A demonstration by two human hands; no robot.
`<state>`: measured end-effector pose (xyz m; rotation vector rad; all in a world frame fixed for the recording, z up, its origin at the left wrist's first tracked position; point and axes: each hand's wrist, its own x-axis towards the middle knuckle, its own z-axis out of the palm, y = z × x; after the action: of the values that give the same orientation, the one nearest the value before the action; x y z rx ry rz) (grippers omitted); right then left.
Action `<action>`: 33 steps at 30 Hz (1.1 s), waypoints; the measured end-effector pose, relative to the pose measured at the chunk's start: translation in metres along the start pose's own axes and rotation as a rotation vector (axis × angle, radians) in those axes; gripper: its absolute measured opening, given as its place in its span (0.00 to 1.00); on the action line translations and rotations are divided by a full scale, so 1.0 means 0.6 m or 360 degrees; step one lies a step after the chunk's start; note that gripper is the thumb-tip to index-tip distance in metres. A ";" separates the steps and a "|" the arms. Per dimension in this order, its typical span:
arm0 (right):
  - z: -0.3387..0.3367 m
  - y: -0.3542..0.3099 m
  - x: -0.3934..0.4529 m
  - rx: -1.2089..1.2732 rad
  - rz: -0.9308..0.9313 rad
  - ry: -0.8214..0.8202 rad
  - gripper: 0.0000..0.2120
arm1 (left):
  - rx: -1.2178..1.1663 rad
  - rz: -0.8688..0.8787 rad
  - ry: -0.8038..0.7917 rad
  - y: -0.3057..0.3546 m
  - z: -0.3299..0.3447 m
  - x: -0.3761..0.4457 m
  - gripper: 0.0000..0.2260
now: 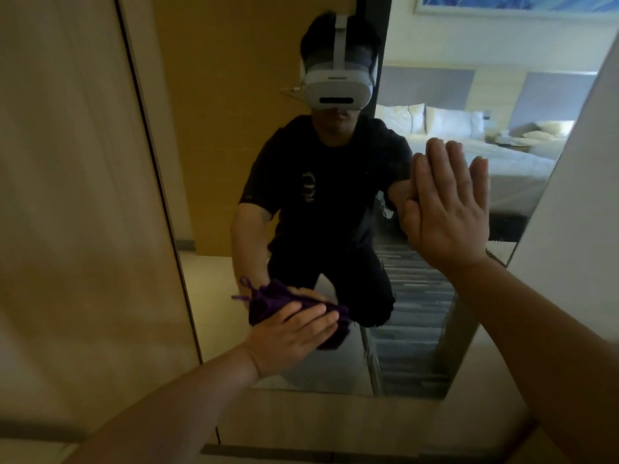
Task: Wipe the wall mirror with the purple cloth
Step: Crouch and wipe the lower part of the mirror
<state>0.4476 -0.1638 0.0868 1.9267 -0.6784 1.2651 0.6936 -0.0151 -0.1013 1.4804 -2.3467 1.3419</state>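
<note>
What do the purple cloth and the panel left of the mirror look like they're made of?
The purple cloth looks like a soft woven or knitted fabric: it bunches under the left hand and loose threads trail from its edge. The panel looks like matte wood or wood-look laminate, with faint vertical grain; which one is unclear.

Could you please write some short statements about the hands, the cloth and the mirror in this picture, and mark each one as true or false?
1. The left hand presses the crumpled purple cloth against the tall frameless wall mirror. True.
2. The right hand holds a second cloth. False: it is empty, open and flat against the glass.
3. The cloth is on the lower part of the mirror. True.
4. The cloth lies folded on the floor. False: it is on the glass, under the left hand.
5. The mirror reflects white bed pillows. True.
</note>
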 end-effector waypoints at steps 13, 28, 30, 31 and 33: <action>-0.083 0.042 -0.014 0.0076 0.0254 -0.0436 0.27 | -0.0392 -0.0439 0.0701 -0.105 -0.175 0.153 0.15; -0.045 0.106 -0.048 0.0016 0.0286 -0.0123 0.27 | 0.0084 -0.0248 0.0835 -0.121 -0.202 0.357 0.18; -0.036 0.108 -0.050 0.0025 0.0264 -0.0083 0.28 | 0.0043 -0.0153 0.0750 -0.066 -0.155 0.305 0.18; -0.033 0.110 -0.050 0.0029 0.0262 -0.0066 0.28 | 0.0040 -0.0105 0.0705 -0.039 -0.129 0.279 0.19; -0.027 0.112 -0.051 0.0025 0.0250 -0.0028 0.28 | 0.0042 -0.0031 0.0610 0.015 -0.074 0.230 0.19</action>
<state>0.3766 -0.1900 0.0815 1.9300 -0.8453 1.3539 0.5959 -0.0801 -0.0158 1.1244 -2.0747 1.4993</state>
